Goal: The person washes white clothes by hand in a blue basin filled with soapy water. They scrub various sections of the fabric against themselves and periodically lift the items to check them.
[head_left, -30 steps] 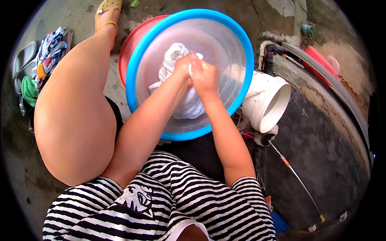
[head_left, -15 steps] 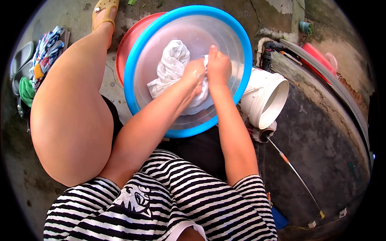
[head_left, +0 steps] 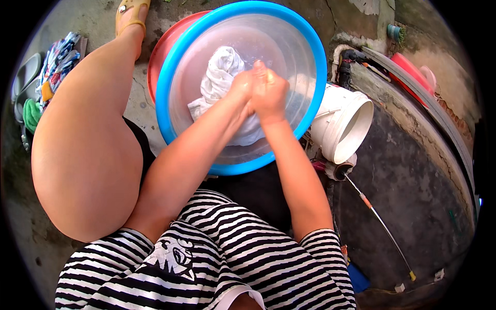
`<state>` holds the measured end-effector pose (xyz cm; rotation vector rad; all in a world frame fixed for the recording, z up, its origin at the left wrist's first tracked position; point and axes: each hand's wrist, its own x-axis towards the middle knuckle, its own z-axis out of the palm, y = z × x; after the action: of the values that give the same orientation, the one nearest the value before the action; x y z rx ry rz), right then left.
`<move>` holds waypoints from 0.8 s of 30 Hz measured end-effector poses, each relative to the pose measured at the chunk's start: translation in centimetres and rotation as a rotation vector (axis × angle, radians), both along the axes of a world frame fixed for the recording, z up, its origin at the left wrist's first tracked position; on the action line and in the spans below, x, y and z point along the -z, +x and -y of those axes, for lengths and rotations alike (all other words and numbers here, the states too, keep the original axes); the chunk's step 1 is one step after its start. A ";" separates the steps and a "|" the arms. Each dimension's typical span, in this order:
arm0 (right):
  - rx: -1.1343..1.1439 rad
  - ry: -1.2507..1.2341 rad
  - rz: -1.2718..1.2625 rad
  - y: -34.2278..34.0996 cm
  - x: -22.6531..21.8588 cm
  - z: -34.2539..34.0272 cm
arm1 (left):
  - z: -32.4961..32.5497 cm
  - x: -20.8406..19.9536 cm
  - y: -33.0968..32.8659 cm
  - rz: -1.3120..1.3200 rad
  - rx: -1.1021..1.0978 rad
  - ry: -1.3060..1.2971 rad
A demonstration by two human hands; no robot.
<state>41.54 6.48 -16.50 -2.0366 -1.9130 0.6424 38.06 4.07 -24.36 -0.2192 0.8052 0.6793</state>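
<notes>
A wet white cloth (head_left: 219,72) lies bunched in a clear basin with a blue rim (head_left: 166,93). Over its right part my two fists press together. My left hand (head_left: 244,89) is closed on the cloth, its fingers partly hidden. My right hand (head_left: 271,94) is closed against it, thumb up, and also grips the cloth, most of which is covered there. The rest of the white fabric spreads below my wrists and up to the left.
A red basin (head_left: 159,58) sits under the clear one. To the right are a tipped white bucket (head_left: 343,126) and a long-handled brush or mop (head_left: 380,219). At far left lie a patterned cloth (head_left: 59,62), a green cloth (head_left: 32,114) and grey slippers (head_left: 30,72).
My right hand has moved left and turned in against my left hand, so the two fists now meet. The cloth strip between them is no longer visible.
</notes>
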 end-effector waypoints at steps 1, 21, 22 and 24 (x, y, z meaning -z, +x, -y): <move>0.030 -0.038 0.038 1.6 1.0 -1.0 | -0.4 -0.7 0.3 -0.073 0.052 -0.056; 0.029 -0.058 0.179 2.5 1.9 -1.6 | -1.5 -2.9 -1.1 -0.092 0.189 -0.148; 0.075 -0.071 0.181 2.8 1.8 -1.8 | -1.8 -3.6 -1.2 -0.116 0.215 -0.137; 0.158 -0.101 0.176 2.9 1.9 -1.9 | -1.7 -2.9 -1.3 -0.084 0.177 -0.092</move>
<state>44.49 8.38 -18.44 -2.3511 -1.8189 0.5473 36.73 5.79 -21.47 -0.2007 0.9261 0.4879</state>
